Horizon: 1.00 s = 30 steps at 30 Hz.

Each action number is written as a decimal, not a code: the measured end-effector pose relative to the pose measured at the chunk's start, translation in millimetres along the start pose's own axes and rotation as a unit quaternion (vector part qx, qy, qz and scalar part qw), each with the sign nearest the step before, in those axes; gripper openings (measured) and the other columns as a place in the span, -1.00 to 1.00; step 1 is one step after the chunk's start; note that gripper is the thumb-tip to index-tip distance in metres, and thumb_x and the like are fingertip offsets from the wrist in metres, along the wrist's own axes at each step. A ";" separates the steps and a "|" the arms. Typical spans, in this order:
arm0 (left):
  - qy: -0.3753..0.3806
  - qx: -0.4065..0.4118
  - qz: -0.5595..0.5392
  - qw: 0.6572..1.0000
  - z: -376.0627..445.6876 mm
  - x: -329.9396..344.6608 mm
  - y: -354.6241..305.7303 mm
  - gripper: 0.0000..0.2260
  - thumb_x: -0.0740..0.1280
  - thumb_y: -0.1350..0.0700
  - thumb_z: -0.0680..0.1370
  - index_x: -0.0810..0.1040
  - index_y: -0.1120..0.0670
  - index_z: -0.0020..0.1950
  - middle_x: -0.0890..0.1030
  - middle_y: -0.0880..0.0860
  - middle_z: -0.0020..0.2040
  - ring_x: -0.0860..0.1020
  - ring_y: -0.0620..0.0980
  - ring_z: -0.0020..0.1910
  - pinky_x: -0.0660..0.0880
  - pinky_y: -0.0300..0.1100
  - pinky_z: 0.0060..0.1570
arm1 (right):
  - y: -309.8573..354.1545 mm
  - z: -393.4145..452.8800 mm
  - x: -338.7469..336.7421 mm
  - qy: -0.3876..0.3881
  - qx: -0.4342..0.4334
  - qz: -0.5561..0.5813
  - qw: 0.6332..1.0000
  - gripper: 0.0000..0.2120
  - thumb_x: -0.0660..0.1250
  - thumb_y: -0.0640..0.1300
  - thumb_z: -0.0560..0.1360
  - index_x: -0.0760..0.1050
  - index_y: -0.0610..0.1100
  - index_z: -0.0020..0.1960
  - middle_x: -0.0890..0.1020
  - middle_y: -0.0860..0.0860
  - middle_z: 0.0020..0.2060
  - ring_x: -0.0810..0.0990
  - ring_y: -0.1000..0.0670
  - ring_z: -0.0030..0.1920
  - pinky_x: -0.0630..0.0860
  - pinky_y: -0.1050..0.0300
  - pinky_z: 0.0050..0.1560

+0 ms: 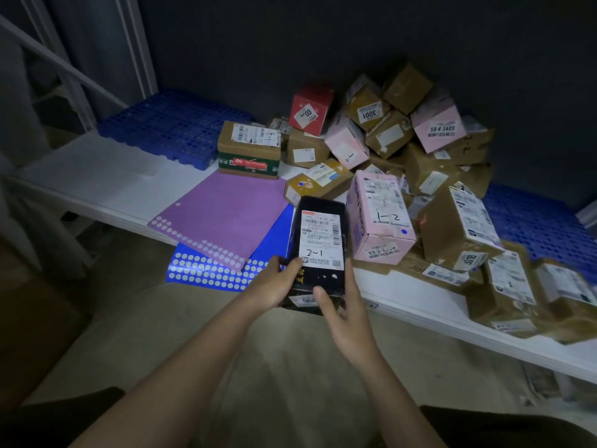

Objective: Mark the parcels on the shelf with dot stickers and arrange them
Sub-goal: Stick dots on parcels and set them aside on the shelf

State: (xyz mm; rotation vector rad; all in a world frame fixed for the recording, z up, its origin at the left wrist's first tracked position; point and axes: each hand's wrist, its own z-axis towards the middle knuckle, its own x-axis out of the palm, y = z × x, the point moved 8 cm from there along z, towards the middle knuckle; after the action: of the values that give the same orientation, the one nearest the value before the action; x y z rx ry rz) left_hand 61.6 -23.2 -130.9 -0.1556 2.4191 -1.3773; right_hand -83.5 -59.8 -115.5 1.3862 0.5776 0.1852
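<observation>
Both hands hold a black box parcel [318,221] with a white label marked "2-1", lifted just in front of the white shelf [106,176]. My left hand [277,282] grips its lower left edge, thumb on the label. My right hand [342,315] grips its lower right corner from below. A purple dot sticker sheet [223,211] lies on the shelf over a blue dot sticker sheet [206,270]. To the right stands a pink parcel [381,218] marked "1-2" with a blue dot.
A heap of brown, pink and red parcels [403,134] fills the shelf's back right. A brown and green box [248,150] marked "1-3" sits behind the purple sheet. Blue plastic grids [168,124] lie at both shelf ends. More brown parcels [517,292] crowd the front right edge.
</observation>
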 end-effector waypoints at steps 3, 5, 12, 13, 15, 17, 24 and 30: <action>-0.049 0.027 0.061 0.997 0.2 -7.4 -12.9 -0.52 0.08 -0.25 0.58 0.41 0.06 0.30 0.53 0.02 0.11 0.52 0.00 0.07 0.45 -0.11 0.09 | -7.7 12.5 -2.6 0.005 0.008 -0.021 1.000 -0.29 0.33 0.12 0.47 0.11 0.07 0.53 0.37 0.17 0.41 0.36 0.20 0.38 0.36 0.05 0.39; -0.067 0.045 0.079 0.994 0.8 -8.9 -20.8 -0.55 0.08 -0.22 0.60 0.46 0.09 0.22 0.54 0.01 0.03 0.52 0.00 -0.01 0.41 -0.16 -0.03 | -10.1 21.0 -9.8 -0.030 0.003 -0.051 0.998 -0.34 0.35 0.13 0.48 0.21 0.02 0.50 0.41 0.10 0.39 0.39 0.16 0.36 0.39 0.03 0.36; -0.074 0.097 0.011 0.992 0.2 -15.5 -21.6 -0.71 0.17 0.03 0.64 0.51 0.13 0.26 0.57 0.05 0.14 0.55 0.01 0.06 0.46 -0.19 0.05 | 21.9 20.8 -28.1 -0.187 -0.102 -0.253 0.944 -0.61 0.41 0.02 0.48 0.50 -0.18 0.20 0.48 -0.11 0.07 0.48 -0.10 0.12 0.46 0.02 0.12; -0.085 0.093 -0.004 0.992 -1.5 -21.3 -16.9 -0.70 0.19 0.05 0.63 0.48 0.13 0.31 0.55 0.05 0.18 0.54 0.01 0.09 0.46 -0.14 0.14 | 28.7 16.5 -26.0 -0.201 -0.135 -0.272 0.931 -0.62 0.40 0.03 0.47 0.51 -0.19 0.16 0.48 -0.12 0.04 0.46 -0.09 0.10 0.42 0.08 0.11; -0.121 0.080 -0.022 0.989 -2.1 -39.1 -3.7 -0.69 0.22 0.10 0.62 0.46 0.15 0.34 0.53 0.07 0.23 0.52 0.00 0.09 0.44 -0.10 0.22 | 43.7 6.9 -16.3 -0.206 -0.194 -0.286 0.916 -0.66 0.33 0.04 0.48 0.53 -0.19 0.12 0.48 -0.11 0.01 0.42 -0.04 0.07 0.36 0.16 0.08; -0.173 0.080 -0.024 0.981 -2.2 -62.4 10.9 -0.74 0.24 0.17 0.60 0.50 0.18 0.27 0.57 0.14 0.18 0.50 -0.02 -0.01 0.43 -0.19 0.09 | 55.6 1.9 2.4 -0.172 -0.235 -0.279 0.915 -0.71 0.29 0.01 0.49 0.52 -0.15 0.11 0.46 -0.05 0.02 0.41 -0.01 0.06 0.35 0.18 0.09; -0.313 0.059 -0.026 0.947 -9.1 -137.2 52.3 -0.80 0.24 0.28 0.56 0.56 0.25 0.15 0.60 0.17 0.08 0.53 0.06 0.03 0.32 -0.31 -0.06 | 75.9 20.3 96.0 -0.032 -0.266 -0.242 0.933 -0.76 0.23 -0.08 0.50 0.58 -0.17 0.05 0.52 -0.05 0.00 0.49 -0.04 -0.01 0.39 0.19 0.07; -0.379 0.055 -0.058 0.922 -1.2 -181.1 69.2 -0.81 0.24 0.29 0.55 0.57 0.28 0.12 0.62 0.20 0.04 0.58 0.10 0.04 0.36 -0.27 -0.06 | 60.1 70.2 172.8 0.048 -0.229 -0.285 0.930 -0.80 0.30 -0.16 0.45 0.63 -0.19 0.00 0.62 -0.08 -0.06 0.56 -0.14 -0.04 0.49 0.05 0.02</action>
State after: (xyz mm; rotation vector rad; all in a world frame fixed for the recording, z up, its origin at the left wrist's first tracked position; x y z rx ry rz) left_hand 235.3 61.8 -144.4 -0.6767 1.7011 -1.1920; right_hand 109.8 -31.2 -100.5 0.7203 0.9294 -0.0827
